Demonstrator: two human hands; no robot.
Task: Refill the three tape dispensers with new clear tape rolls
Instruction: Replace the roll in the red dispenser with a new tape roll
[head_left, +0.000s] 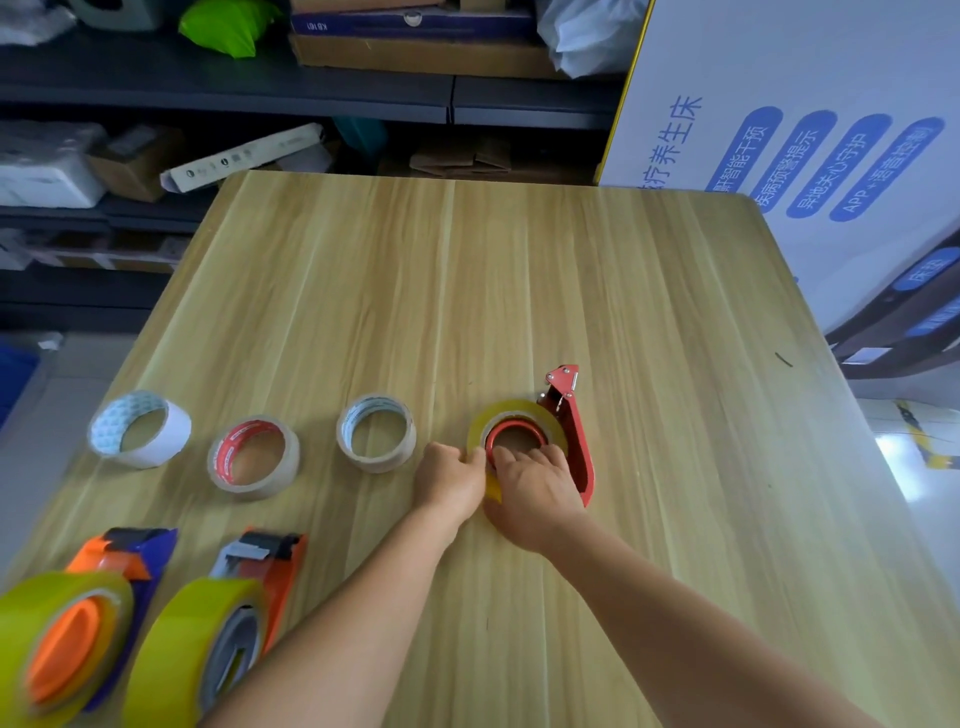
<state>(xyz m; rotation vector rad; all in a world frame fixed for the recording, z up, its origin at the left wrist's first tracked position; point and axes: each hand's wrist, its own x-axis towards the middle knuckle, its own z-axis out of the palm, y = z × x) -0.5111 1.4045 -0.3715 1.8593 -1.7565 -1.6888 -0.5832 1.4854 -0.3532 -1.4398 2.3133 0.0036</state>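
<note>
2 hands, both mine, meet at the red metal tape dispenser (574, 431) lying flat near the middle of the wooden table (519, 270), its cutter end pointing away from me. My left hand (451, 483) pinches the near-left edge of the yellowish clear tape roll (480, 428) seated on the dispenser's red hub, thumb and fingers closed on the rim. My right hand (535, 488) lies over the near side of the same roll, fingers curled and reaching into the hub's open centre, palm covering the dispenser's handle end; whether it is gripping or only pressing I cannot tell. To the left, in a row across the table, sit 3 nearly spent rolls, each apart from the others: a white-wrapped roll (139, 430) tilted on its side, a roll with a red-printed core (253, 457), and a roll with a blue-printed core (376, 432) just beside my left hand. At the near-left corner, 2 more dispensers lie side by side, each carrying a full yellowish roll: an orange and blue dispenser (111, 566) with an orange hub, and an orange dispenser (265, 566) with a grey hub. Dark shelving (223, 88) with cardboard boxes stands beyond the far edge, and a white printed display board (810, 145) leans at the far right.
</note>
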